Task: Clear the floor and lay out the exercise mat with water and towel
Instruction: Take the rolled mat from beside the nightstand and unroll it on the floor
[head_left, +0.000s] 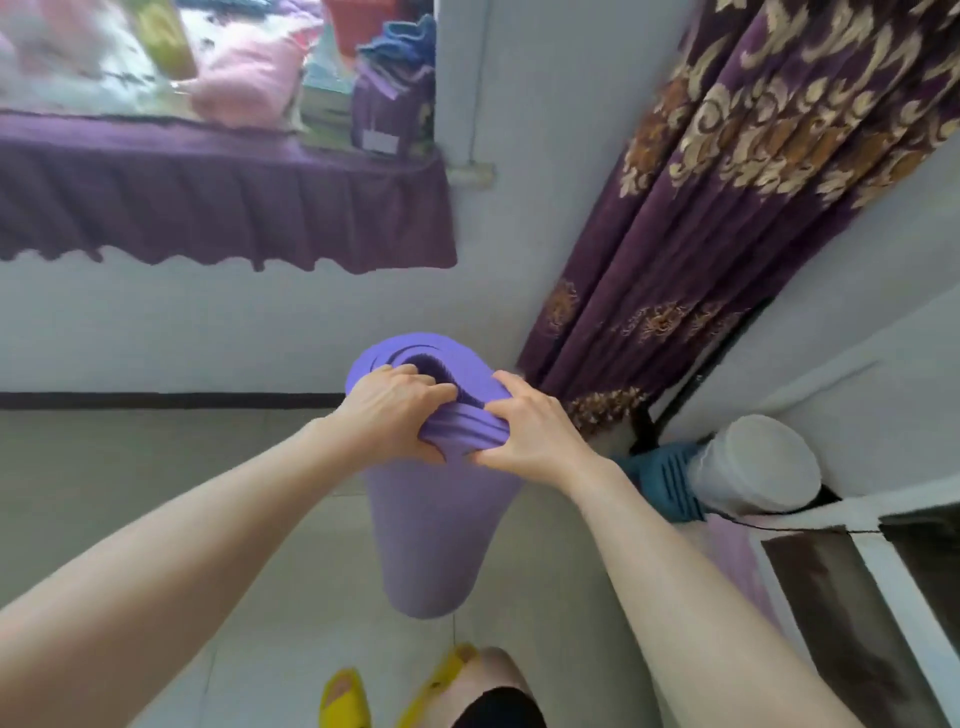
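Your left hand and right hand both pinch the top rim of the purple rolled exercise mat, upright beside the patterned curtain. Unrolling remains; you see no water or towel placed.

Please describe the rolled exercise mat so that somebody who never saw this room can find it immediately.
Start at the dark purple patterned curtain on the right; just left of its lower end, over the pale tiled floor, stands the mat. It is a light purple upright roll, its top end gripped by the left hand and right hand. Nothing else nearby is rolled and lilac.
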